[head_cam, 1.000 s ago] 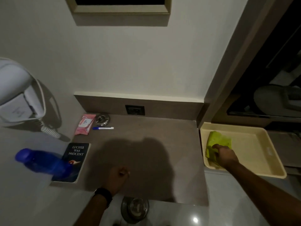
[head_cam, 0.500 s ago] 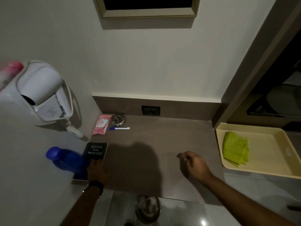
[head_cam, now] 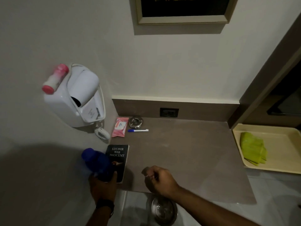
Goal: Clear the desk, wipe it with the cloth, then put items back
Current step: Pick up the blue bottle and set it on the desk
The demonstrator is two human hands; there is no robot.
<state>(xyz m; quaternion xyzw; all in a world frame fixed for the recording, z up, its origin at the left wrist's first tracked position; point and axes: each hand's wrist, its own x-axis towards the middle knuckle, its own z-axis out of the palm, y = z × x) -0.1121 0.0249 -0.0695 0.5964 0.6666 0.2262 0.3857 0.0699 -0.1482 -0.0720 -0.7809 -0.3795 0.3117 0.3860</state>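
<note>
Clearing begins at the desk [head_cam: 187,154], a brown slab set against the wall, where you stand over its near left corner. To its right sits the cream tray [head_cam: 280,162], holding the folded green cloth [head_cam: 252,148] well apart from your hands, parked there, it seems, until the surface is bare. Your left hand [head_cam: 102,186] wraps the base of the blue bottle [head_cam: 97,162], fingers closed around it, likely because it is the bulkiest item. Under it lies the black book [head_cam: 118,158], flush with the desk's left edge. Your right hand [head_cam: 160,180] hovers loosely curled and holds nothing. At the back corner wait the pink wipes pack [head_cam: 119,127], the round metal dish [head_cam: 135,122] and the blue-capped marker [head_cam: 138,130].
</note>
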